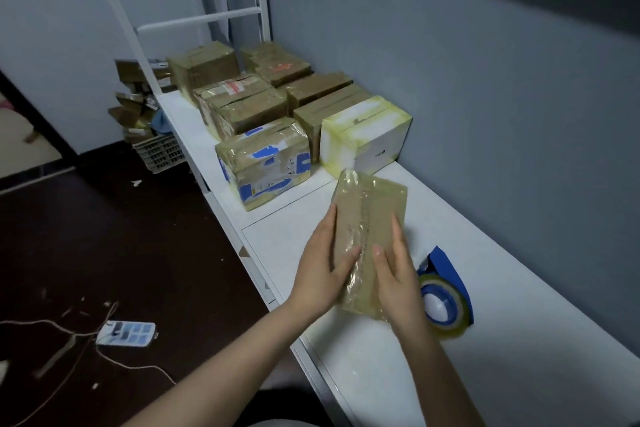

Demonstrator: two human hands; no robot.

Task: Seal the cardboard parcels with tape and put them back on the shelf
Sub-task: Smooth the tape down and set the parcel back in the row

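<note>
Floor, left of the shelf: a white power strip point(126, 333) lies on dark flooring with its cord trailing, amid scattered scraps. Further back, a slotted plastic crate point(160, 152) stands against the shelf's far left corner, with cardboard offcuts piled above it.

White shelf point(519, 340): it runs along the grey wall point(485, 80). The far half carries taped cardboard parcels in two rows. Nearest in the front-edge row is a blue-printed parcel point(265, 163). Beside it, on the wall side, is a white box point(365, 139) with yellowed tape at its edges.

Item under work: a brown cardboard parcel point(369, 215), wrapped in clear tape with a wrinkled strip down its top face. It is at mid-shelf, just near of the white box and between the front edge and the wall. Whether its underside touches the shelf cannot be determined.

Left hand point(320, 274): it holds the parcel's left side, thumb laid on the top face, fingers together and extended along the left edge.

Right hand point(398, 281): it holds the right side, thumb on the top face close to the tape strip, fingers together along the right edge.

Right of the hands: a blue tape dispenser point(446, 295) loaded with a clear roll lies on the shelf, just beside the right wrist.
</note>
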